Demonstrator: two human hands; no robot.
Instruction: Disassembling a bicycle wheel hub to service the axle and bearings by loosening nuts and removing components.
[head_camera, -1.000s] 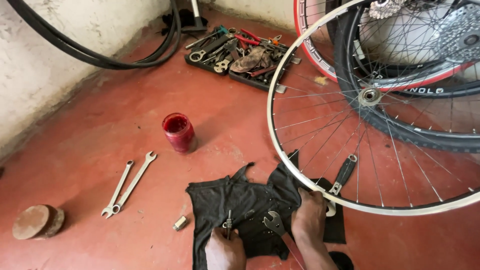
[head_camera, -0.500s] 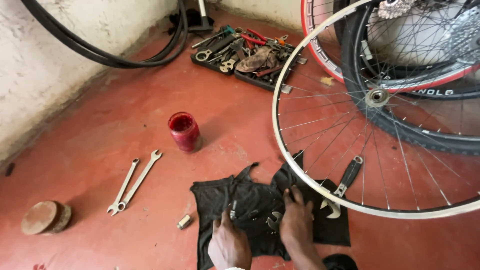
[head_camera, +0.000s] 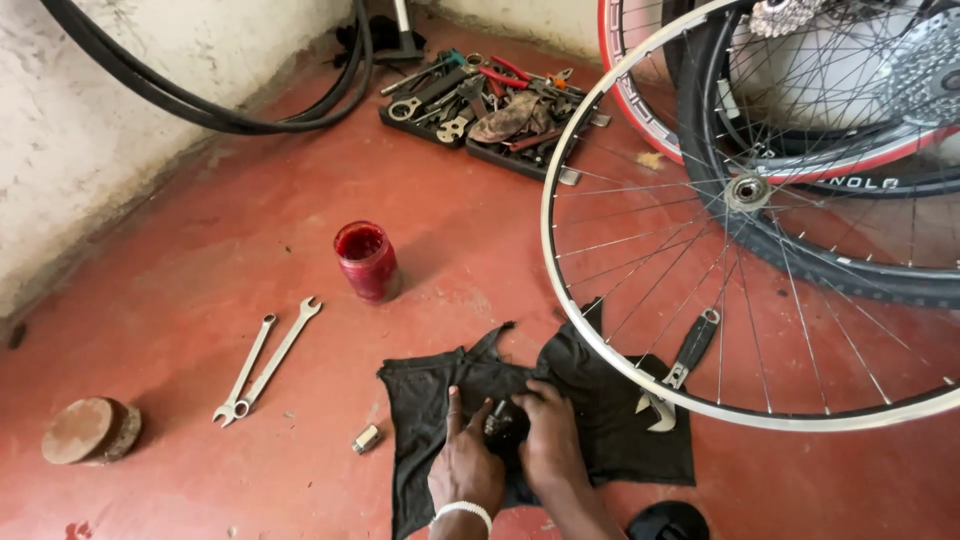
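Two hands work close together at the bottom of the view, both on a black cloth (head_camera: 610, 440) that is spread on the red floor (head_camera: 200, 260). The left hand (head_camera: 466, 465) lies flat on the cloth with its forefinger stretched forward, and a white band is around its wrist. The right hand (head_camera: 548, 440) is just beside it, with the fingers curled. Between the two hands sits a small dark metal part (head_camera: 497, 420); the fingers of both hands touch it, but it is too small and too hidden to tell what kind of part it is, and I cannot tell if either hand closes firmly on it.

To the right of the hands, a bare spoked wheel rim (head_camera: 600, 350) crosses over the corner of the cloth. Inside the rim, near the right hand, a wrench with a black handle (head_camera: 685, 365) lies partly on the cloth. To the left, well apart from the hands, two long spanners (head_camera: 262, 360) lie side by side, and a small metal nut (head_camera: 366, 438) lies near the edge of the cloth. A red jar (head_camera: 366, 260) stands further up on the floor. A black tray of tools (head_camera: 490, 105) is near the wall.
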